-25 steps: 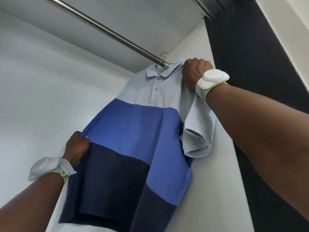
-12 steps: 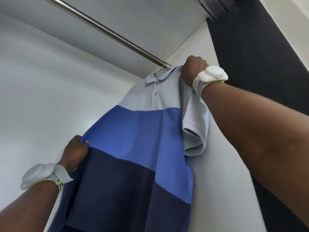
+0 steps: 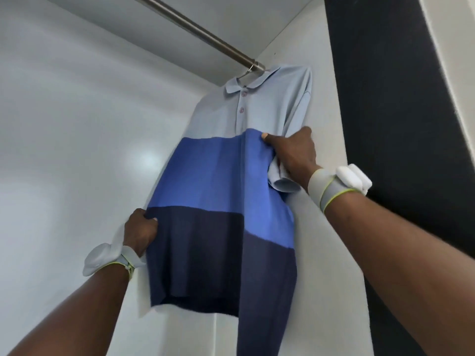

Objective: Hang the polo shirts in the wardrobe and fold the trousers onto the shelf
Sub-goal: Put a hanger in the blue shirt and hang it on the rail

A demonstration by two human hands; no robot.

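A polo shirt (image 3: pixel 213 176) in three bands, pale blue, mid blue and navy, hangs on a wire hanger (image 3: pixel 250 71) whose hook sits over the metal rail (image 3: pixel 203 30) at the rail's right end. My left hand (image 3: pixel 140 231) grips the shirt's left side edge where the mid blue meets the navy. My right hand (image 3: pixel 293 154) holds the shirt's right side just below the sleeve, thumb on the front of the mid-blue band. The rest of the hanger is hidden inside the shirt. No trousers are in view.
The wardrobe's white back wall (image 3: pixel 77 124) fills the left, its side wall (image 3: pixel 318 278) lies just right of the shirt, and the ceiling panel is close above the rail. A dark panel (image 3: pixel 385 111) stands to the right of the wardrobe.
My right hand has left the shirt's shoulder by the collar and dropped to the side below the sleeve. The hanger hook now sits on the rail. My left hand keeps its hold.
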